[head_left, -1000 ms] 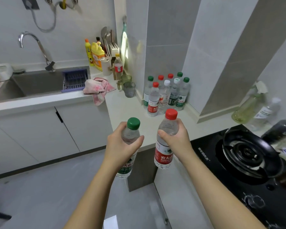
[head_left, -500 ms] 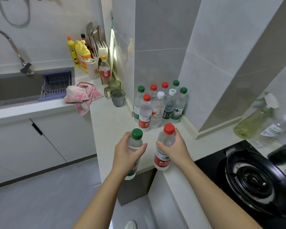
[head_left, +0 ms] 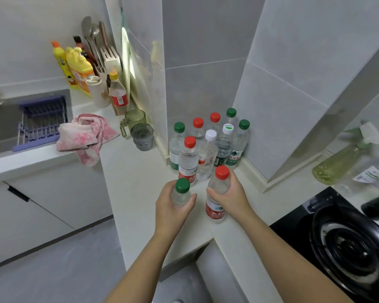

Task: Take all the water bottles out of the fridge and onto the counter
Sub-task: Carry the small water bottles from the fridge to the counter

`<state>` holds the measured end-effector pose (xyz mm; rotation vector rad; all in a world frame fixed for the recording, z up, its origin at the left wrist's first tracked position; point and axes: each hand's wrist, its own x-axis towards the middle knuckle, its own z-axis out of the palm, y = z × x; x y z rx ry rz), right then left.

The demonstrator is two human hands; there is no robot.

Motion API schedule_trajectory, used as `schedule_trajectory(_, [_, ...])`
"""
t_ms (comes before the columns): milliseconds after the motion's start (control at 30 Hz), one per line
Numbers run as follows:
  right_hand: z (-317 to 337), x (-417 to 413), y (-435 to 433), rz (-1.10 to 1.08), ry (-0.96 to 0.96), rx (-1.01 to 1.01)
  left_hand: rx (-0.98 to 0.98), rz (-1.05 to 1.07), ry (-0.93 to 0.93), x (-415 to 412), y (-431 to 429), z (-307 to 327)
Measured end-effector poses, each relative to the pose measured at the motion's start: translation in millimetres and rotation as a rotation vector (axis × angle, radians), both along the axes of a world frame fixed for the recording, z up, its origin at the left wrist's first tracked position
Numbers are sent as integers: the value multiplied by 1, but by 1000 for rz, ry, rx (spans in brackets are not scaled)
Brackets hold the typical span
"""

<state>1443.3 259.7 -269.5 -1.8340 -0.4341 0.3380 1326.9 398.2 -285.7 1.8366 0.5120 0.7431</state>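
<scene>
Seemingly both hands (head_left: 173, 206) (head_left: 232, 196) grip bottles (head_left: 181, 193) (head_left: 217, 193) — upright.

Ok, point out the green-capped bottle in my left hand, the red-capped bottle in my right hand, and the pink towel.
green-capped bottle (head_left: 182, 185), head view, on its cap.
red-capped bottle (head_left: 222, 172), head view, on its cap.
pink towel (head_left: 85, 134), head view, on the bunched middle.
</scene>
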Motion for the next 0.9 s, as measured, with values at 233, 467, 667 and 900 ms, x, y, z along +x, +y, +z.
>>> schedule_trajectory(233, [-14,-3,-5,-17,49,46,-98,9,27,-8,8,-7])
schedule_trajectory(467, [-35,-7,-22,-69,-12,31,-55,-178,270,-39,26,-41])
schedule_trajectory(667, [-81,-17,-35,-134,110,-21,-31,-258,409,-45,37,-62])
schedule_trajectory(900, [-74,10,-37,-135,112,-66,14,-240,372,-5,16,-63])
